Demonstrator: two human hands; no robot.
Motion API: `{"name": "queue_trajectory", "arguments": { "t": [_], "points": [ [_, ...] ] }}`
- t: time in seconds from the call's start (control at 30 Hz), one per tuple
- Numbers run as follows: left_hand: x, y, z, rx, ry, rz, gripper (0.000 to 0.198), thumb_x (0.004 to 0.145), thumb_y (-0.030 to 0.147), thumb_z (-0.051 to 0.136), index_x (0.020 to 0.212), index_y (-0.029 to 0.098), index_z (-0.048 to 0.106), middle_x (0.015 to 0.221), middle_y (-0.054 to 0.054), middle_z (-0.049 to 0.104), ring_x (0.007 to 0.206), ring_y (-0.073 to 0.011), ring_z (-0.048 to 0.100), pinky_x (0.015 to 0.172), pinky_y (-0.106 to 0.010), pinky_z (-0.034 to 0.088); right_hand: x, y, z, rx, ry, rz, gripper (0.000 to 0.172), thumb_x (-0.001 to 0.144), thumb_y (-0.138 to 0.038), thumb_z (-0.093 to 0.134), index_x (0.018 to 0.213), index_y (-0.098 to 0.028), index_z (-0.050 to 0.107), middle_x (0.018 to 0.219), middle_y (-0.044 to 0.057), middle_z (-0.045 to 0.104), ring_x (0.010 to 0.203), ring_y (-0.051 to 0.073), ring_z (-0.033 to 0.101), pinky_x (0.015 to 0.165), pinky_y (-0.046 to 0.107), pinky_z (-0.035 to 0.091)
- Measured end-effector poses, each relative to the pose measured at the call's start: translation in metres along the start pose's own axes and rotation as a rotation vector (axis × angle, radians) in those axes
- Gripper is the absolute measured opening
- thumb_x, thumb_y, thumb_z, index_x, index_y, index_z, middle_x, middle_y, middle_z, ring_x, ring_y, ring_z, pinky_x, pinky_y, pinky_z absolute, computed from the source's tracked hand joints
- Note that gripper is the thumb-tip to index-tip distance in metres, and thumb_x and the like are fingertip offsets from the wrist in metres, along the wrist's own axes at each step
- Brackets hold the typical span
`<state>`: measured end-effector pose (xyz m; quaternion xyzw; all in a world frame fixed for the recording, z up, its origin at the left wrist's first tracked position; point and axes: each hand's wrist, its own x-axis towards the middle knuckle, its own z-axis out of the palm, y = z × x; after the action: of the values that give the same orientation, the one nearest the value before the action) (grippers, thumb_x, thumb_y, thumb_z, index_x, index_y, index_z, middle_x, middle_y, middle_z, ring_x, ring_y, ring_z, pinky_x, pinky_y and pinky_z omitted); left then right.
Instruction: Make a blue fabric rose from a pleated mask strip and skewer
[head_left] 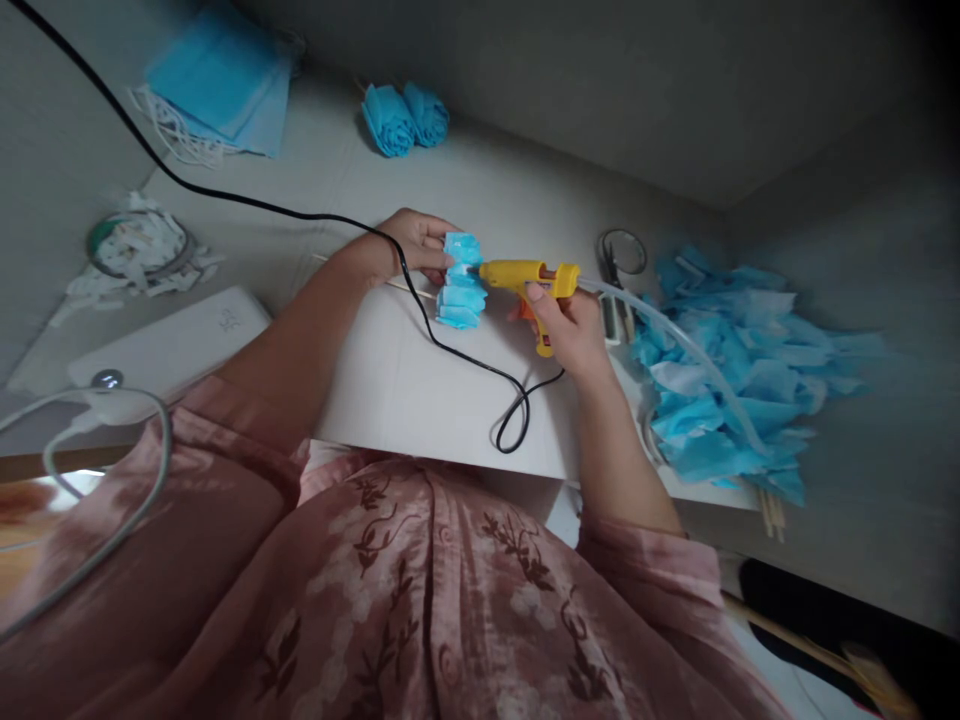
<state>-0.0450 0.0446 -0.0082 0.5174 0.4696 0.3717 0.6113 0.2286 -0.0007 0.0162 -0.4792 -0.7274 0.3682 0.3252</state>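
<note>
Near the middle of the white table, my left hand is closed on a pleated light-blue piece. A thin stick runs out from the piece to the left, under the wrist. My right hand is wrapped round the handle of a yellow glue gun. The gun's nozzle points left and meets the blue piece, or sits very close to it. A long clear glue stick trails from the gun's back end.
Two blue rolled flowers and stacked blue masks lie at the back. White scraps and a white power bank are left. Scissors and a blue material heap lie right. A black cable crosses the left wrist.
</note>
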Motion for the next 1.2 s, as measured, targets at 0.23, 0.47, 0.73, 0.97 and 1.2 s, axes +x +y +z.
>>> {"name": "queue_trajectory", "arguments": {
  "t": [0.23, 0.47, 0.73, 0.97, 1.2],
  "points": [
    [-0.002, 0.005, 0.004, -0.022, 0.015, -0.032, 0.041, 0.077, 0.009, 0.084, 0.116, 0.012, 0.071, 0.084, 0.0, 0.079, 0.075, -0.016, 0.065, 0.087, -0.04, 0.057, 0.001, 0.002, -0.002, 0.011, 0.009, 0.004, 0.067, 0.088, -0.083, 0.054, 0.073, -0.021, 0.074, 0.06, 0.002, 0.056, 0.054, 0.014, 0.049, 0.052, 0.03, 0.041],
    [-0.005, 0.009, 0.007, -0.025, 0.029, -0.037, 0.038, 0.075, 0.006, 0.084, 0.111, 0.015, 0.073, 0.075, 0.003, 0.078, 0.071, -0.0153, 0.063, 0.086, -0.04, 0.055, 0.001, 0.006, -0.004, 0.009, 0.008, 0.025, 0.062, 0.09, -0.079, 0.055, 0.075, -0.021, 0.073, 0.06, 0.001, 0.056, 0.053, 0.014, 0.049, 0.051, 0.03, 0.038],
    [-0.005, 0.009, 0.006, 0.009, 0.03, 0.001, 0.035, 0.081, 0.002, 0.074, 0.114, 0.008, 0.071, 0.077, 0.0, 0.078, 0.065, -0.0123, 0.065, 0.082, -0.035, 0.057, 0.001, 0.005, -0.006, -0.001, 0.03, 0.028, 0.061, 0.089, -0.078, 0.057, 0.078, -0.02, 0.073, 0.064, 0.003, 0.064, 0.056, 0.014, 0.053, 0.052, 0.03, 0.041],
    [0.003, -0.004, -0.001, 0.034, -0.028, 0.091, 0.042, 0.085, -0.003, 0.069, 0.126, 0.0, 0.067, 0.084, -0.006, 0.077, 0.068, -0.0124, 0.069, 0.085, -0.036, 0.06, 0.0, 0.001, -0.013, 0.075, 0.058, 0.081, 0.061, 0.087, -0.079, 0.059, 0.101, -0.022, 0.076, 0.074, 0.006, 0.073, 0.057, 0.017, 0.058, 0.051, 0.031, 0.043],
    [0.003, -0.005, -0.003, -0.002, -0.038, 0.101, 0.044, 0.084, -0.003, 0.069, 0.128, -0.002, 0.067, 0.084, -0.008, 0.079, 0.069, -0.0153, 0.071, 0.083, -0.037, 0.061, 0.001, 0.003, -0.007, 0.044, 0.022, 0.029, 0.061, 0.087, -0.082, 0.056, 0.084, -0.024, 0.075, 0.063, 0.004, 0.065, 0.055, 0.016, 0.055, 0.05, 0.031, 0.04]
  ]
}}
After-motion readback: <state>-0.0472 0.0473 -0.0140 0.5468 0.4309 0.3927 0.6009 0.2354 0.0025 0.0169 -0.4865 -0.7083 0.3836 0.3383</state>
